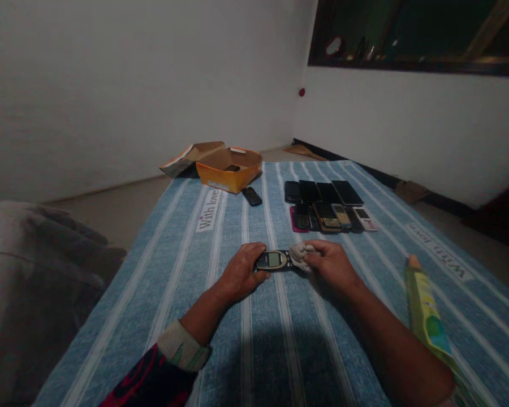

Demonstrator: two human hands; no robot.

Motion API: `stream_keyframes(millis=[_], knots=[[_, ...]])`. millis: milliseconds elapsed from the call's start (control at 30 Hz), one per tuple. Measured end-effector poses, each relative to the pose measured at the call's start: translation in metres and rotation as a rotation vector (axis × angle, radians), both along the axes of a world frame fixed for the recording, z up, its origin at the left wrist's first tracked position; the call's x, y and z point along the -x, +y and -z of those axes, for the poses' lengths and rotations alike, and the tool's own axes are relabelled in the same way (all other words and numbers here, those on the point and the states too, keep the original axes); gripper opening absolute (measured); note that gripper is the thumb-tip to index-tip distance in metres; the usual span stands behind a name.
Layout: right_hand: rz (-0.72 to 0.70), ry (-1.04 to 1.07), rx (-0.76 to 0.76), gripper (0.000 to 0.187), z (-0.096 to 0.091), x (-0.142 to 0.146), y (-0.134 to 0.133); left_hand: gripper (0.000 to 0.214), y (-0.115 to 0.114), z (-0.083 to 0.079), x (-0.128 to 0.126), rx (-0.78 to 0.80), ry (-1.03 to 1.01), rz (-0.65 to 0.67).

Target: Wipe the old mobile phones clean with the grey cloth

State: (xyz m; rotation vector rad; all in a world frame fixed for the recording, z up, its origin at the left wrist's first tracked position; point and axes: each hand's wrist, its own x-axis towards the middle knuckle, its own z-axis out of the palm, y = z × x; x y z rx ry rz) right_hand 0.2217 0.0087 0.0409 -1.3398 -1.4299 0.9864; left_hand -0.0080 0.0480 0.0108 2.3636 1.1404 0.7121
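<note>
Keypad phone (275, 260), small, dark and oblong with a silvery rim and pale greenish screen, held screen up between two bare hands. Its long axis runs left to right — straight from one set of fingers toward the other. The left hand (242, 272) is closed on the left end, thumb along the near edge, fingers along the far edge. The right hand (334, 265) pinches a crumpled off-white cloth (301, 255) against the right end, covering it; whether any right fingertip touches the phone directly, I cannot tell. The left hand is the nearer, its fingers right on the casing; the bulk of the cloth lies between the screen and the right fingers.

Beneath both hands spreads a blue fabric cover (173, 254) with white stripes. Beyond the left fingers lies a lone black phone (251, 196) and, farther off, an open orange cardboard box (220, 180). Beyond the right fingers, two rows sit close together: flat black phones (348, 193) farther away, assorted handsets (326, 216) nearer. Outside the right forearm lies a long, pale green, bottle-like container (428, 314) with a yellow label.
</note>
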Motion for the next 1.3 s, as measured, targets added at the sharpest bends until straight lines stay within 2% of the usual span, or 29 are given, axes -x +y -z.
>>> stream_keyframes(millis=[67,133,200,267,333,367,433,500,567,633,800,967,1100,1200,1267,1300], knots=[[0.048,0.320,0.122,0.023,0.002,-0.007,-0.008,0.061,0.000,-0.001,0.002,-0.002,0.001,-0.049],[0.089,0.527,0.165,0.026,0.003,-0.009,-0.016,0.067,-0.003,-0.007,0.000,-0.033,-0.031,-0.077],[0.116,0.662,0.172,0.028,0.003,-0.009,-0.022,0.051,-0.009,-0.018,-0.007,-0.067,-0.120,-0.116],[0.135,0.760,0.175,0.030,0.003,-0.006,-0.026,0.031,-0.019,-0.028,-0.021,-0.011,-0.248,-0.137],[0.137,0.831,0.165,0.032,0.003,-0.002,-0.029,0.017,-0.031,-0.035,-0.041,0.218,-0.365,-0.146],[0.137,0.861,0.157,0.033,0.002,0.000,-0.030,0.018,-0.037,-0.036,-0.051,0.355,-0.456,-0.145],[0.136,0.916,0.149,0.034,0.002,0.004,-0.033,0.030,-0.048,-0.035,-0.072,0.612,-0.666,-0.115],[0.135,0.960,0.151,0.034,0.004,0.008,-0.036,0.044,-0.056,-0.033,-0.089,0.804,-0.856,-0.041],[0.140,0.990,0.150,0.035,0.007,0.010,-0.039,0.051,-0.062,-0.031,-0.101,0.877,-0.996,0.006],[0.150,1.006,0.142,0.035,0.012,0.011,-0.041,0.049,-0.064,-0.028,-0.108,0.890,-1.048,-0.012],[0.178,1.034,0.150,0.033,0.022,0.012,-0.046,0.032,-0.063,-0.021,-0.114,0.839,-1.010,-0.061],[0.230,0.857,0.166,0.039,0.023,0.014,-0.049,0.028,-0.060,-0.015,-0.113,0.884,-0.980,-0.081],[0.181,0.563,0.219,0.039,0.019,0.007,-0.052,0.030,-0.055,-0.014,-0.108,0.919,-0.975,-0.061],[0.268,0.172,0.137,0.039,0.008,-0.023,-0.057,0.030,-0.052,-0.013,-0.105,0.929,-0.969,-0.073],[0.487,-0.228,-0.069,0.037,-0.001,-0.057,-0.061,0.032,-0.050,-0.013,-0.104,0.951,-0.969,-0.087],[0.594,-0.448,-0.122,0.038,-0.006,-0.078,-0.063,0.032,-0.050,-0.014,-0.103,0.962,-0.965,-0.094]])
